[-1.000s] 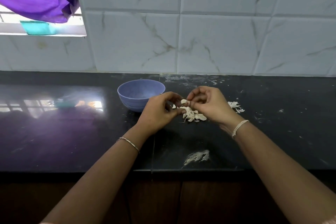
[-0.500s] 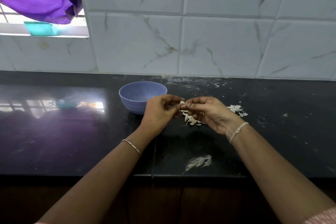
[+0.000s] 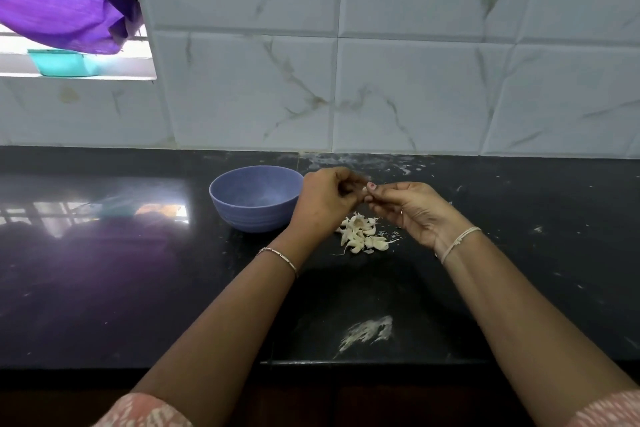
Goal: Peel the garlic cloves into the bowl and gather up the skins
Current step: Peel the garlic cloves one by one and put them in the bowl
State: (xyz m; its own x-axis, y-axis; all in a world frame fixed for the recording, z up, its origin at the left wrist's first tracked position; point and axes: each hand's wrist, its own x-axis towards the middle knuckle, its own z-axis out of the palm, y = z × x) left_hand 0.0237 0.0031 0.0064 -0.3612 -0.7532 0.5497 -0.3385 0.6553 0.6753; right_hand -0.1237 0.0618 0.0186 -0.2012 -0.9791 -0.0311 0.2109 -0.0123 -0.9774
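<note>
Table (image 3: 104,288): black polished stone, glossy on the left where it mirrors the window, with white flecks on the right and a white smear (image 3: 367,332) near the front edge.
Wall (image 3: 415,87): white marble-veined tiles. At upper left is a window opening with purple cloth (image 3: 59,0) hanging over it and a teal tub (image 3: 62,62) on the sill.
Bowl (image 3: 254,199): lilac, upright, mouth up, just left of the hands.
Garlic cloves (image 3: 362,236): a loose heap on the table below the hands. The heap's long axis runs from far-left to near-right, and single cloves point in mixed directions.
Left hand (image 3: 323,201): fingers curled inward, tips meeting the right hand's.
Right hand (image 3: 410,208): palm up, thumb and forefinger pinched together.
Pale piece (image 3: 364,189): nipped between both hands' fingertips above the heap; too small to tell clove from skin, or which way it points.
</note>
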